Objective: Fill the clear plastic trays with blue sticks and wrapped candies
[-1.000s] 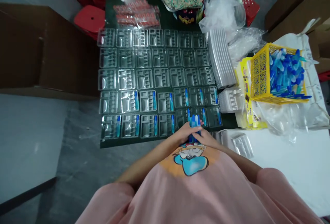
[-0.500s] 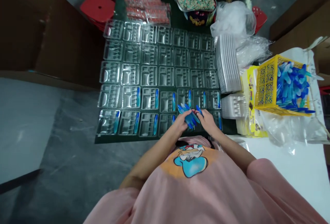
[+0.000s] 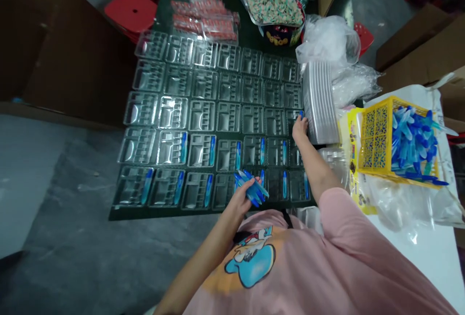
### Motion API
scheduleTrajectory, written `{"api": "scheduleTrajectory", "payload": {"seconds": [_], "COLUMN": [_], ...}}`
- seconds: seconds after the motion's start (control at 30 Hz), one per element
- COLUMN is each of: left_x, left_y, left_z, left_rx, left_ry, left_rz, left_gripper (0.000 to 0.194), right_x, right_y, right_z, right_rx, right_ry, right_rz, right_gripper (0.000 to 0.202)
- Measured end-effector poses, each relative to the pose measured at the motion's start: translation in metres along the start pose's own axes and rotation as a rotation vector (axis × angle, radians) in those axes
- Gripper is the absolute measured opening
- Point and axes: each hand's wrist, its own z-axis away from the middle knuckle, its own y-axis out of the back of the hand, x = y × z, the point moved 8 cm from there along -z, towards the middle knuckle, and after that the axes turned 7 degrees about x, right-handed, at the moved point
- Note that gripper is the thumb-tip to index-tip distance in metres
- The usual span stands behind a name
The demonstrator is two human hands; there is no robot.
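A bunch of blue pens (image 3: 257, 192) is gripped in my left hand (image 3: 242, 196), low over the nearest row of clear plastic trays. My right hand (image 3: 300, 129) reaches out to the right-end tray of the middle row, its fingers closed round one blue pen (image 3: 301, 113). The hand hides most of that pen and part of the tray. In the two rows nearest me, most trays hold a single pen along the right side, such as this pen (image 3: 208, 190). A tray farther left in the middle row (image 3: 202, 116) has no pen.
Stacked clear trays (image 3: 321, 102) stand just right of my right hand. Beyond them is a yellow basket (image 3: 376, 136) full of blue pens. A bowl of small pale pieces (image 3: 275, 9) and red-orange packs (image 3: 203, 24) lie at the back. A cardboard box (image 3: 69, 63) stands at left.
My right hand has moved from beside my left hand, forward and right to the middle row's end tray, carrying a pen. My left hand keeps its bunch. The view has shifted slightly.
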Motion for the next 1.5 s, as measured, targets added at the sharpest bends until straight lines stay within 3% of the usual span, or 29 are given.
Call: {"api": "scheduleTrajectory", "payload": {"seconds": [0.17, 0.33, 0.47, 0.6, 0.7, 0.77, 0.8, 0.9, 0.93, 1.0, 1.13, 1.23, 1.3, 1.5], "left_x": [0.007, 0.015, 0.017, 0.018, 0.020, 0.023, 0.025, 0.034, 0.037, 0.042, 0.042, 0.039, 0.041, 0.041], "left_y": [-0.003, -0.011, -0.017, -0.020, -0.023, -0.028, -0.032, -0.051, -0.059, -0.072, -0.082, -0.079, -0.072, -0.052], "left_z": [0.008, 0.011, 0.009, 0.005, -0.001, -0.006, -0.009, -0.018, -0.020, -0.024, -0.032, -0.037, -0.039, -0.036], "left_rx": [-0.007, -0.020, -0.047, -0.053, -0.025, -0.003, 0.005, -0.030, -0.055, -0.094, -0.120, -0.114, -0.087, -0.049], "left_ry": [-0.008, -0.036, -0.033, -0.036, -0.039, -0.044, -0.052, -0.095, -0.112, -0.139, -0.133, -0.113, -0.115, -0.025], "left_rz": [0.008, -0.005, -0.007, -0.027, -0.038, -0.043, -0.048, -0.062, -0.062, -0.053, -0.044, -0.030, -0.010, -0.018], "left_gripper": [0.017, 0.013, 0.014, 0.015, 0.013, 0.012, 0.012, 0.012, 0.012, 0.015, 0.017, 0.015, 0.016, 0.011], "right_x": [-0.001, 0.003, 0.006, 0.014, 0.008, -0.010, -0.022, -0.059, -0.067, -0.073, -0.071, -0.070, -0.065, -0.038], "right_y": [-0.013, -0.018, -0.013, -0.007, 0.004, 0.008, 0.005, -0.016, -0.018, -0.019, -0.018, -0.022, -0.022, -0.014], "right_z": [-0.004, 0.006, 0.021, 0.028, 0.040, 0.060, 0.076, 0.145, 0.165, 0.188, 0.199, 0.195, 0.173, 0.051], "right_rx": [0.048, 0.000, 0.024, -0.008, -0.008, -0.060, -0.156, -0.631, -0.721, -0.736, -0.610, -0.589, -0.506, -0.078], "right_ry": [0.041, 0.160, 0.216, 0.146, 0.132, 0.203, 0.257, 0.419, 0.448, 0.459, 0.443, 0.479, 0.458, 0.230], "right_rz": [0.069, 0.101, 0.116, 0.091, 0.028, -0.120, -0.220, -0.507, -0.572, -0.640, -0.586, -0.525, -0.490, -0.275], "right_gripper": [0.055, 0.058, 0.060, 0.056, 0.053, 0.048, 0.045, 0.036, 0.035, 0.035, 0.046, 0.054, 0.052, 0.051]}}
